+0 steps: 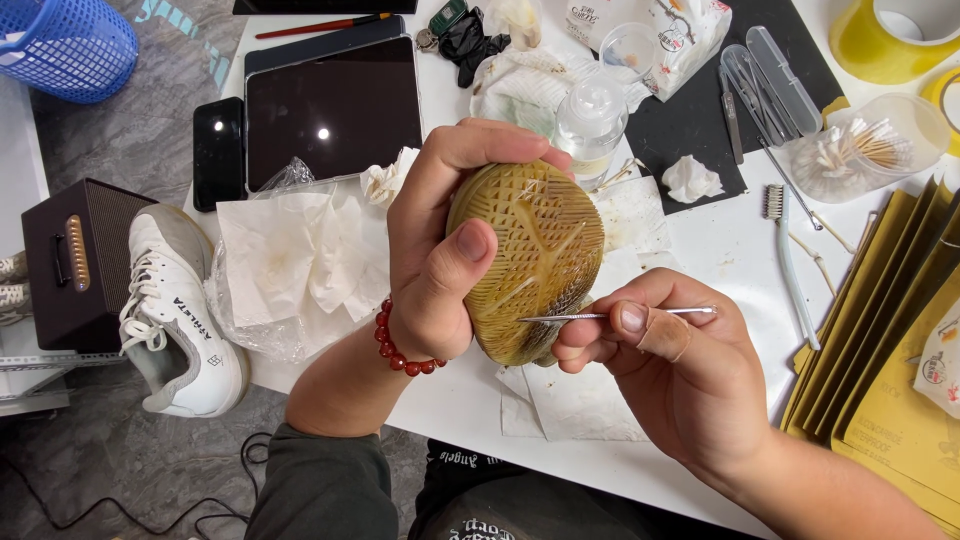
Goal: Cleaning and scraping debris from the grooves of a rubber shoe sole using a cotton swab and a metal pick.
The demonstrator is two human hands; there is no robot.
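My left hand (440, 240) grips a shoe turned sole up, the yellowed, grooved rubber sole (535, 250) facing me, thumb pressed on its tread. A red bead bracelet (400, 345) circles that wrist. My right hand (660, 360) pinches a thin metal pick (610, 315) between thumb and fingers, its tip laid against the lower right of the sole. Both hands hover over a white table (720, 250) above stained paper towels (570, 400).
A white sneaker (180, 310) stands on the floor at left by a dark box (75, 260). On the table lie a tablet (335, 110), phone (218, 150), crumpled tissues (300, 255), clear bottle (590, 120), toothbrush (790, 260), cotton swab cup (860, 145), yellow sandpaper sheets (890, 350).
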